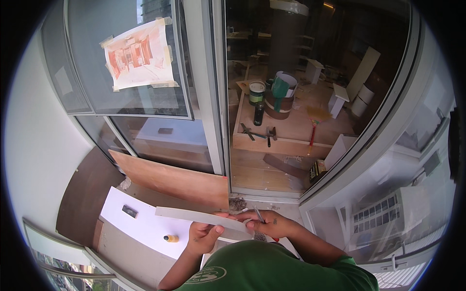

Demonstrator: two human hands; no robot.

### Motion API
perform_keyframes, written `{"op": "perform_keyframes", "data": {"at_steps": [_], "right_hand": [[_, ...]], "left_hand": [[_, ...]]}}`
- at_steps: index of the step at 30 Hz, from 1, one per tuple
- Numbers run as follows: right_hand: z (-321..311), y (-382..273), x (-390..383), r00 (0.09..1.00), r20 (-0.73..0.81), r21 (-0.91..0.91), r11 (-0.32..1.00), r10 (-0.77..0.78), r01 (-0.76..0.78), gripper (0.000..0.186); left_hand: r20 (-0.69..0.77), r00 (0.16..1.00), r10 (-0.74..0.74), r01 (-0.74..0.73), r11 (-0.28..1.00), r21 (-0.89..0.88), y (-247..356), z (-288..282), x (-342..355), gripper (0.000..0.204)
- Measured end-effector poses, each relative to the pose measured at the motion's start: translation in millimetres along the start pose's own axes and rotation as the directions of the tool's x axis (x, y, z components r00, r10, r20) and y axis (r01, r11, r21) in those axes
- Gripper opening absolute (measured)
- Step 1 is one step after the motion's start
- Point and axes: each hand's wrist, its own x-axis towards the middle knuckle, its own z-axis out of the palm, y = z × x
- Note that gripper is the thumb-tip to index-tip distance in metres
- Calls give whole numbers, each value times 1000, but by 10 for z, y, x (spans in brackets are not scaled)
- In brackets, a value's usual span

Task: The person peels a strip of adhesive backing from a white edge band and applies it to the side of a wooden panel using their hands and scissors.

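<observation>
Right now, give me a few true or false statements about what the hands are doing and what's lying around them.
1. The left hand holds a long pale strip. True.
2. The right hand is empty. False: it holds a thin pencil-like tool.
3. A small yellow-capped bottle lies on the white board. True.
4. The broom lies on the white board. False: it lies on the wooden platform indoors.
5. A picture is taped to the glass. True.
</observation>
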Motion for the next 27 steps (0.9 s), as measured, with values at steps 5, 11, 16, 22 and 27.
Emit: {"op": "perform_keyframes", "data": {"at_steps": [5,11,16,22,27], "right_hand": [[-644,701,109,942,-116,-100,940,315,-326,25],[-1186,1967,-84,795,-36,-11,795,606,-607,19],[-1363,3270,-225,755,247,-194,795,607,-575,25],[-1376,3685,114,554,384,-541,666,739,-514,17],[-1271,3594,572,585,382,-522,689,716,-503,21]], "left_hand": [[-264,952,154,-129,985,111,88,23,4,34],[-479,839,259,-154,957,246,270,529,151,31],[-620,680,392,-165,905,391,200,925,-111,32],[-747,381,545,6,807,591,277,1391,-458,36],[-719,211,662,124,712,691,375,1637,-693,38]]}}
